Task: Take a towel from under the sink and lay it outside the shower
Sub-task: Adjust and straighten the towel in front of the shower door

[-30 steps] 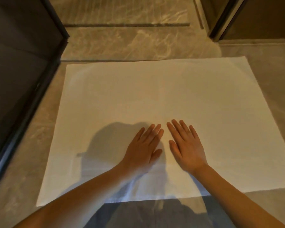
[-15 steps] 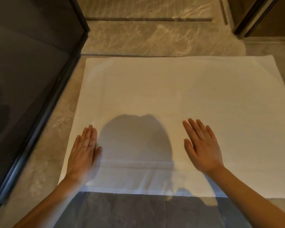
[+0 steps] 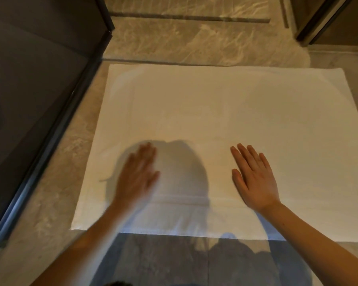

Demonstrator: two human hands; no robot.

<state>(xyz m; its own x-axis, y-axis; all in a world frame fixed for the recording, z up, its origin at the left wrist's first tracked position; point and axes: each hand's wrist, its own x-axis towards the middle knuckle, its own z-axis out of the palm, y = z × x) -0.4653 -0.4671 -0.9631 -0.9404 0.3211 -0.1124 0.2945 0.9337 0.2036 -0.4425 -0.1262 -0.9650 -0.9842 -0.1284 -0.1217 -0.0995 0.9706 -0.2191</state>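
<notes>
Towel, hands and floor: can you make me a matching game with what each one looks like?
Things:
1. towel
2. left hand
3. right hand
4. floor

Looks:
A. blurry
B. marbled stone
C. white, spread flat
D. sharp, fingers spread, flat on the towel

Pairs: 1-C, 2-A, 3-D, 4-B

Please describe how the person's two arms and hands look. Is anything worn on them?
Both forearms are bare as far as the picture shows: no sleeves or gloves. The right hand is sharp and shows no ring, watch or bracelet. The left hand is blurred, so small items there cannot be ruled out.
</notes>
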